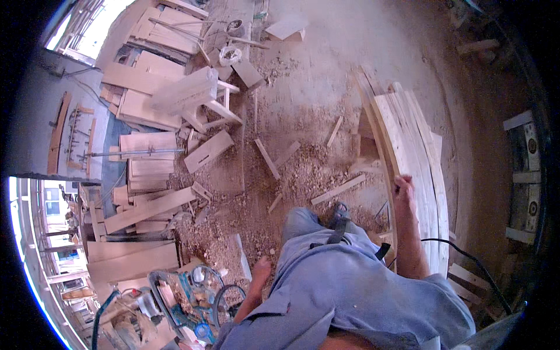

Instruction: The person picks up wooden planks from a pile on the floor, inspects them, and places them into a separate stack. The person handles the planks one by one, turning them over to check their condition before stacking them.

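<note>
Over the left edge of a stack of long, pale wooden planks (411, 134) is my right hand (403, 185), its fingers curled in. Whether it pinches something small or touches the wood does not show. Low at my left side hangs my left hand (262, 268), seen mostly from its back, with the fingers largely hidden. A narrow pale strip (242, 256) lies close to it, seemingly apart from it, over floor strewn with wood chips.
Loose wooden offcuts (338, 189) lie on the chip-covered floor ahead. Stacked boards (149, 154) and a wooden trestle (219, 105) stand at the left. A cluttered blue machine or cart (184, 300) is at lower left. A black cable (475, 262) curves past my right side.
</note>
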A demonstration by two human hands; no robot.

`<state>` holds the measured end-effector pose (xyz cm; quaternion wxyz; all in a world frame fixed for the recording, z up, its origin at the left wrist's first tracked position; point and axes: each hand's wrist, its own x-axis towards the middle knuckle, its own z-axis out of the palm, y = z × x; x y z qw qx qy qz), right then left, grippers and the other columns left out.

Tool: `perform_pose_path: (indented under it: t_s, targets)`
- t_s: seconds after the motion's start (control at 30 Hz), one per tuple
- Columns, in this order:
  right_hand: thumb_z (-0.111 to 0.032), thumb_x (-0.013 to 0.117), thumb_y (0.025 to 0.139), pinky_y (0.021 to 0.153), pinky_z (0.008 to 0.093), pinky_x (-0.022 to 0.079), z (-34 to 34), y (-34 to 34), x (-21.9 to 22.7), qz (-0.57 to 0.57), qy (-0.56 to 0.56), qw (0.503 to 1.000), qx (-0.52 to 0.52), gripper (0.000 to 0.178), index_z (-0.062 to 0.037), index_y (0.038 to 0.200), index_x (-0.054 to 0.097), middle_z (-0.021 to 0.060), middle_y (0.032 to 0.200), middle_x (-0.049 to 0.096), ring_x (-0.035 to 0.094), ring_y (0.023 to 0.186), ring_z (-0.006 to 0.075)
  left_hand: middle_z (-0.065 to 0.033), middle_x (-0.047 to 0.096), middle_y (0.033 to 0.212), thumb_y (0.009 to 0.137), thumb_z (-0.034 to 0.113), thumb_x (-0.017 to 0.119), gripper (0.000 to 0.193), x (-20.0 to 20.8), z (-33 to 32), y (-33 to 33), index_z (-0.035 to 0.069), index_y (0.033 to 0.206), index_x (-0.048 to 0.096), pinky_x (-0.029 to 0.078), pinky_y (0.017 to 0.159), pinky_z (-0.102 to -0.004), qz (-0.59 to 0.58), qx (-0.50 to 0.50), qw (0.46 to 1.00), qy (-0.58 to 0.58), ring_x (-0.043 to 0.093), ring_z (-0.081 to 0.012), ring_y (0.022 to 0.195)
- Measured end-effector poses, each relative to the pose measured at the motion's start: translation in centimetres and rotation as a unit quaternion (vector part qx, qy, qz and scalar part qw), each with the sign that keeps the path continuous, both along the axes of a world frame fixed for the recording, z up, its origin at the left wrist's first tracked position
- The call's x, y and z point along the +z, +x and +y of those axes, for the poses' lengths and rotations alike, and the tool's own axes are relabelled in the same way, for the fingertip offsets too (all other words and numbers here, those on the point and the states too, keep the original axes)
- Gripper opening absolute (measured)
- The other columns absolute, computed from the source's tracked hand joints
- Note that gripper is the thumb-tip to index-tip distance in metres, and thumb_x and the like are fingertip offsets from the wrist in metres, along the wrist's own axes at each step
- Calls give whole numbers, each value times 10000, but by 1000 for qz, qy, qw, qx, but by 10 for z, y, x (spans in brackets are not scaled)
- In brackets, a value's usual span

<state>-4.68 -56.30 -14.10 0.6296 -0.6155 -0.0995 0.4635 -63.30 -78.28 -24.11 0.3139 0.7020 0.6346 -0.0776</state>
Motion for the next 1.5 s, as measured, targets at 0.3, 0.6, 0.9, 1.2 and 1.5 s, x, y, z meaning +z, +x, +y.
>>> perform_pose_path:
  t_s: [0.3, 0.6, 0.9, 1.2, 1.5]
  targets:
    - [-61, 672, 786, 464, 260, 340, 299, -68, 21, -19, 51, 995, 89, 132, -63, 831, 548, 4, 658, 514, 482, 550, 99, -221, 652, 941, 814, 264, 602, 392, 18, 174, -4, -33, 1068, 634, 488, 769, -436, 1, 369, 929, -34, 631, -329, 869]
    - [-20, 642, 756, 428, 249, 340, 380, -70, -13, 92, -8, 985, -146, 189, -110, 706, 483, 0, 616, 474, 444, 487, 110, -278, 646, 1018, 802, 258, 613, 391, -37, 506, -148, -42, 1052, 635, 485, 835, -451, 100, 122, 969, -191, 615, -405, 997]
    - [20, 588, 711, 404, 243, 349, 499, -50, -17, 117, -40, 971, -204, 210, -146, 663, 469, -21, 596, 455, 433, 462, 102, -254, 588, 1253, 893, 228, 526, 538, 72, 974, 7, -75, 1334, 469, 426, 986, -366, -194, 207, 954, 100, 583, -325, 1142]
    - [-67, 633, 784, 392, 281, 341, 662, 16, -85, 265, -27, 901, -344, 153, -114, 674, 538, 8, 584, 492, 434, 452, 127, -242, 559, 1309, 869, 250, 612, 577, 79, 1046, 199, -44, 1348, 480, 405, 1035, -403, -49, -135, 981, -133, 532, -358, 1229]
    - [-71, 644, 740, 370, 255, 253, 661, 252, -45, 121, 58, 866, -483, 187, -150, 637, 510, -5, 572, 465, 375, 418, 97, -259, 601, 1205, 840, 324, 623, 542, -32, 1147, 194, -82, 1197, 573, 441, 963, -415, 86, -233, 953, -173, 578, -373, 1136]
